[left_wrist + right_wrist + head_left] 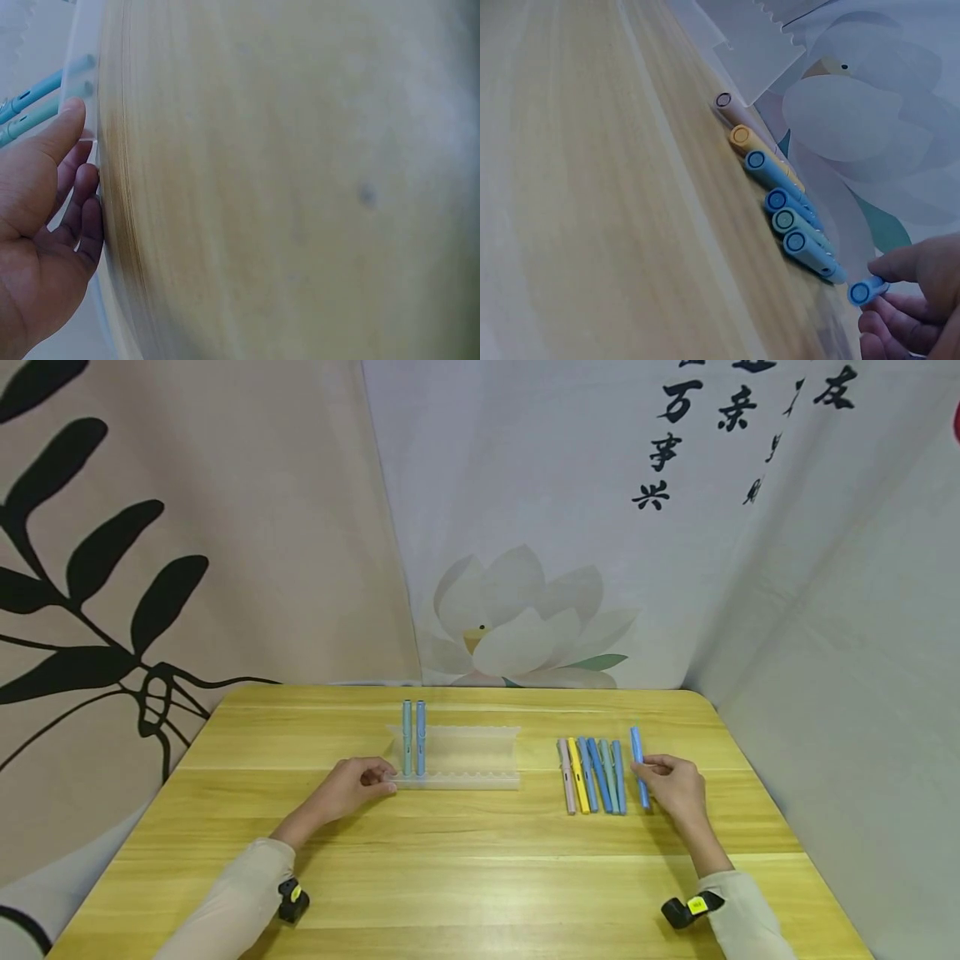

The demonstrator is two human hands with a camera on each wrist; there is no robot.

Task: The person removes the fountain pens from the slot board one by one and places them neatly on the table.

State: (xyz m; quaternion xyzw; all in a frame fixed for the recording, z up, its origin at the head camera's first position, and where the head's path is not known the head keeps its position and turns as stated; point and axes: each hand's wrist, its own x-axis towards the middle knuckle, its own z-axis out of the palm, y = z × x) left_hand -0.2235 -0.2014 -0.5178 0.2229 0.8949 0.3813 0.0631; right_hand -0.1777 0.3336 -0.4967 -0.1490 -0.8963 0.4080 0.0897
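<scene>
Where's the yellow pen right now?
In the head view, the yellow pen lies right of the clear rack, between the pink pen and a blue pen.

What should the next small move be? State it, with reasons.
Probably, the right hand should carry the blue pen it pinches over to the rack: two pens already sit toward its left end, the space to their right looks free, and the left hand holds that end.
</scene>
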